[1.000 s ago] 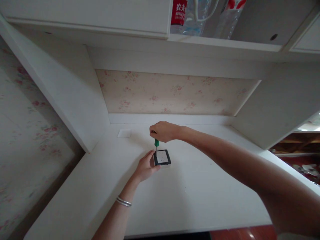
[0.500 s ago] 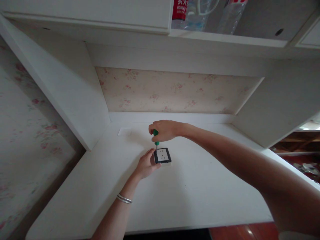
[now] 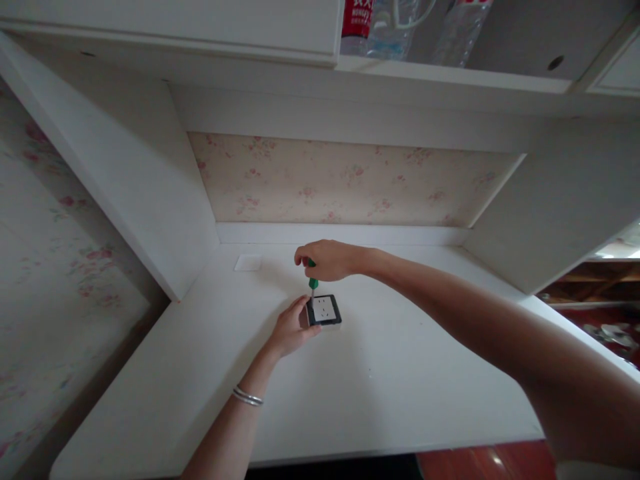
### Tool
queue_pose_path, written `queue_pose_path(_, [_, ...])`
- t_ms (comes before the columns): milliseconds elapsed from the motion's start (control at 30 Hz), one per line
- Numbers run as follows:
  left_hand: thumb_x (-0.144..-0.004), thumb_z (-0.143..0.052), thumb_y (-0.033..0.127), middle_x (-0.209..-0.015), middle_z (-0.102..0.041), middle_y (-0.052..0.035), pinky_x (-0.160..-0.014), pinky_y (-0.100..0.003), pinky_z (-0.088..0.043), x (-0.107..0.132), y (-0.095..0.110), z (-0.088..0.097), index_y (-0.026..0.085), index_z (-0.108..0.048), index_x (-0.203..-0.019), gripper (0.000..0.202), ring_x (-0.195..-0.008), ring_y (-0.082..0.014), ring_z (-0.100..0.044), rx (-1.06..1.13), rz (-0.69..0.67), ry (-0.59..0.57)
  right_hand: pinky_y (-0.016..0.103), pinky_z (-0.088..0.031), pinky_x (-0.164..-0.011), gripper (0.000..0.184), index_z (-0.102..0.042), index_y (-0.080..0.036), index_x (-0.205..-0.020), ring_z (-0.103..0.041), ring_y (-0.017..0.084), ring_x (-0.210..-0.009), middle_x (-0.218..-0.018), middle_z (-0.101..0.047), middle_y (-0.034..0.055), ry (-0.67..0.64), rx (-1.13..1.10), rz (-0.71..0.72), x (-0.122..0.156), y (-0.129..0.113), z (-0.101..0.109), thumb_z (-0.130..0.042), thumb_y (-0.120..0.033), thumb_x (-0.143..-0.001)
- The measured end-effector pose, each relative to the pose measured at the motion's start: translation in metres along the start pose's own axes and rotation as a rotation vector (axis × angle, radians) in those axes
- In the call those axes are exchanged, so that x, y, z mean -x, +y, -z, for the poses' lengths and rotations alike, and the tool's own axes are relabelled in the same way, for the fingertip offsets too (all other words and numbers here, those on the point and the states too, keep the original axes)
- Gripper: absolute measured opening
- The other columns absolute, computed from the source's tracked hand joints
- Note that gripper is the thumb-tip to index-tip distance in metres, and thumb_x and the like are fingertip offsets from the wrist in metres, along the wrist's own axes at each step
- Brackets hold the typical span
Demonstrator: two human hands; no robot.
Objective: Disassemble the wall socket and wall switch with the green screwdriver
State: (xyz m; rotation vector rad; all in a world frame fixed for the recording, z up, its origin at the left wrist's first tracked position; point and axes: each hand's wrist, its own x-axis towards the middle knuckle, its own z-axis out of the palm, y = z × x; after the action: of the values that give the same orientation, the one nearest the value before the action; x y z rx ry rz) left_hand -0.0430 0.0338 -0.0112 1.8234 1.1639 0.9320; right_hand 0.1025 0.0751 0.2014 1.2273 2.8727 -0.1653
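A wall socket [image 3: 324,309] with a white face, a black frame and a white box under it lies on the white desktop. My left hand [image 3: 293,327] grips it from the left, thumb at the near edge and fingers at the far left corner. Above it, my right hand [image 3: 325,260] is closed round the green handle of a screwdriver [image 3: 313,283]. The screwdriver stands nearly upright, its tip at the left side of the black frame. The screw under the tip is too small to make out. A flat white plate [image 3: 248,263] lies farther back on the left.
White side panels [image 3: 135,167] stand left and right of the desktop [image 3: 400,387]. A shelf [image 3: 450,73] overhangs the back, holding plastic bottles [image 3: 393,30]. Floral wallpaper [image 3: 320,180] covers the back wall. Reddish flooring [image 3: 480,460] shows past the front edge.
My right hand has turned slightly on the screwdriver handle, its fingers shifting a little left. The left hand keeps its hold on the socket. The whole view has shifted slightly.
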Motion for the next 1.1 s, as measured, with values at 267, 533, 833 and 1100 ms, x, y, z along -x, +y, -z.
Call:
queue_pose_path(267, [-0.064,-0.074,0.026,-0.135,-0.046,-0.0087,-0.107,-0.037,-0.03,-0.0012,-0.0026,-0.0027,0.02,-0.042,-0.13,0.074,-0.123,-0.0237,-0.044,0.009,0.014,0.009,0.029,-0.039,-0.068,0.026,-0.062,-0.019,-0.092,-0.059,0.022,-0.086,-0.094,-0.065,0.0097,0.034,0.073,-0.02,0.0,-0.0004,-0.0005,-0.045,-0.037,-0.083])
queue_pose_path(533, [-0.064,-0.073,0.027,-0.134,-0.047,-0.0067,-0.106,-0.038,-0.031,-0.0002,0.0041,-0.0001,0.022,-0.044,-0.128,0.07,-0.122,-0.0244,-0.045,-0.012,0.006,0.002,0.029,-0.039,-0.066,0.028,-0.062,-0.021,-0.096,-0.059,0.023,-0.084,-0.094,-0.066,0.0087,0.019,0.071,-0.048,0.0,0.0015,-0.0018,-0.047,-0.039,-0.081])
queue_pose_path(833, [-0.064,-0.074,0.029,-0.136,-0.045,-0.0075,-0.107,-0.036,-0.03,-0.0008,-0.0019,-0.0008,0.022,-0.042,-0.13,0.073,-0.124,-0.0244,-0.043,-0.018,-0.005,0.011,0.029,-0.038,-0.063,0.028,-0.062,-0.02,-0.087,-0.058,0.022,-0.08,-0.088,-0.066,0.0079,0.033,0.072,-0.036,0.0018,0.0002,-0.0001,-0.046,-0.041,-0.081])
queue_pose_path(1100, [-0.065,-0.073,0.029,-0.136,-0.045,-0.008,-0.106,-0.038,-0.03,-0.0002,0.0022,0.0004,0.021,-0.043,-0.13,0.072,-0.123,-0.0252,-0.043,-0.031,0.011,0.003,0.029,-0.04,-0.065,0.038,-0.057,-0.022,-0.106,-0.058,0.023,-0.085,-0.105,-0.062,0.0086,0.031,0.068,-0.104,0.005,0.0002,-0.0036,-0.054,-0.043,-0.075])
